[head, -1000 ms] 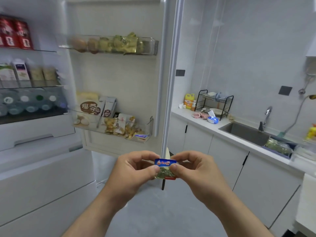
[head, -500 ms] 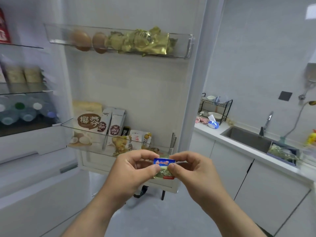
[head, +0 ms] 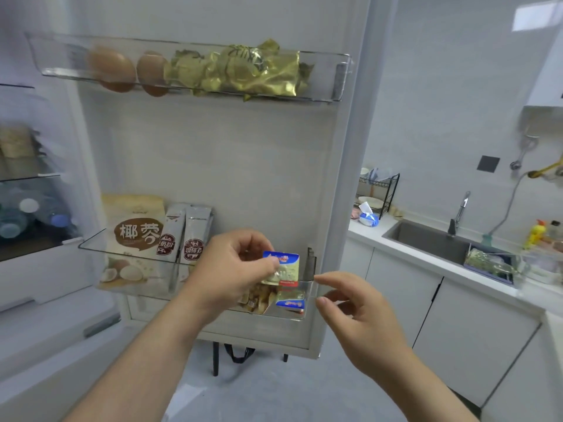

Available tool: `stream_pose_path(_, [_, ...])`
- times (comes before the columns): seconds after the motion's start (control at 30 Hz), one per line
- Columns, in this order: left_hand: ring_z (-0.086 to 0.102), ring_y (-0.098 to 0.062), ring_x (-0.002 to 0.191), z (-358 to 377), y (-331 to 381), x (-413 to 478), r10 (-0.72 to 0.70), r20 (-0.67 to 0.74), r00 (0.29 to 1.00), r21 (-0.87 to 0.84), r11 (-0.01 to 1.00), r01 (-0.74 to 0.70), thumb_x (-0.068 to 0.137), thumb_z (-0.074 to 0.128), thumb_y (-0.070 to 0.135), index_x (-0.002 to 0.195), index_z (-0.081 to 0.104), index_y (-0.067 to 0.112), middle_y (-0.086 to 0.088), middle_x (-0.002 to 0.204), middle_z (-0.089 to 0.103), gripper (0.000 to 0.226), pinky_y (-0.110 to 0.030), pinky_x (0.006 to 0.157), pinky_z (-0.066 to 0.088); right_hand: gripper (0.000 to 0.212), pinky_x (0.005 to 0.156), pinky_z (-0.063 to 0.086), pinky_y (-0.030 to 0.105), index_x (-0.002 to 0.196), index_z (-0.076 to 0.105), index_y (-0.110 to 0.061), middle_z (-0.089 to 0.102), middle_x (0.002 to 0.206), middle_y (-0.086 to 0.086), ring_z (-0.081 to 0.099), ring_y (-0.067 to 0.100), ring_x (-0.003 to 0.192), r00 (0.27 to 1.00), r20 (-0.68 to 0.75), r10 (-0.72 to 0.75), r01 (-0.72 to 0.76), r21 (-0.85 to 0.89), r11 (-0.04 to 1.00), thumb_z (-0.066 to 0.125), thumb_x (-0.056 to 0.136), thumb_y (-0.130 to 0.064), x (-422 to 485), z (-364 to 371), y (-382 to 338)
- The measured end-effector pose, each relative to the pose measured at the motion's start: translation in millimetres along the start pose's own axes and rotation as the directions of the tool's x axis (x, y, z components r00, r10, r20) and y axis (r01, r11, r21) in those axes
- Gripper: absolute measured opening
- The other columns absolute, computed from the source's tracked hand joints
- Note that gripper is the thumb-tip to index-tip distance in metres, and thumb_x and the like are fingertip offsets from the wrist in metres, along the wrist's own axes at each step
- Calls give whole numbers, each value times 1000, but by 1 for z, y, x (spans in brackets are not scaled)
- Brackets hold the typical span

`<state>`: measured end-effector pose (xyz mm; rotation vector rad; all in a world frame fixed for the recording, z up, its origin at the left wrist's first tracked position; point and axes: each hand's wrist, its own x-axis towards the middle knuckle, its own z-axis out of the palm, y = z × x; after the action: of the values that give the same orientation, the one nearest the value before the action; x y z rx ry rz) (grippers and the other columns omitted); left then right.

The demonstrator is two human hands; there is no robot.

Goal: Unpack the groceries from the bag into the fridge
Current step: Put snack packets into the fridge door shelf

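L hand (head: 231,269), centre frame, pinches a blue-topped packet (head: 281,268) btwn thumb & fingers, over the right end of the lower door bin (head: 90,244). R hand (head: 356,318), lower right of centre, is loose w/ fingers half-curled, holding nothing, just apart from the blue-topped packet. A similar packet (head: 291,303) lies in that bin below. Upper door bin (head: 340,77), top of frame, has eggs (head: 111,67) & gold wrappers (head: 243,71).

Right of frame: a sink (head: 426,242) with a tap (head: 458,212) in a white counter (head: 405,253); dish rack (head: 379,190) at its left end.
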<state>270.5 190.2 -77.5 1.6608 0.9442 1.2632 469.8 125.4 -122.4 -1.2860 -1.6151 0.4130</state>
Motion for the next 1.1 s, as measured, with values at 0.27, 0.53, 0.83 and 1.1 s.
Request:
stream_pose_path(0.27, [55,-8,61,15,-8,51,-66,202,977,484,874,-41,76,69,14,74,64,19,3,71,65,6,-26,57,44,41,73,51,18,110,62,-49,48,125,-30,62,12,92,995,83,-53,57,-47,997,67,89,-15,10,14,23])
stream_pose_path(0.53, [71,-18,63,29,-8,70,-382,355,853,655,753,65,85,63,14,87,63,11,-8,82,69,3,-23,50,52,31,66,46,13,106,67,-38,50,119,-28,63,16,77,999,16,-45,45,-8,999,62,82,-19,18,20,30])
stream_pose_path(0.83, [69,-15,71,42,-17,95,-524,443,727,721,690,57,87,67,8,96,68,15,-8,88,70,12,-22,63,59,40,66,47,14,103,67,-37,51,118,-30,61,14,67,999,-27,-29,30,22,999,68,84,-2,16,24,35])
stream_pose_path(1.1, [68,-14,75,48,-16,101,-586,495,642,774,632,-20,87,64,8,91,70,20,-3,86,71,14,-23,66,57,42,65,49,16,100,67,-39,53,116,-28,62,15,70,999,-25,-40,40,17,999,66,86,1,17,23,34])
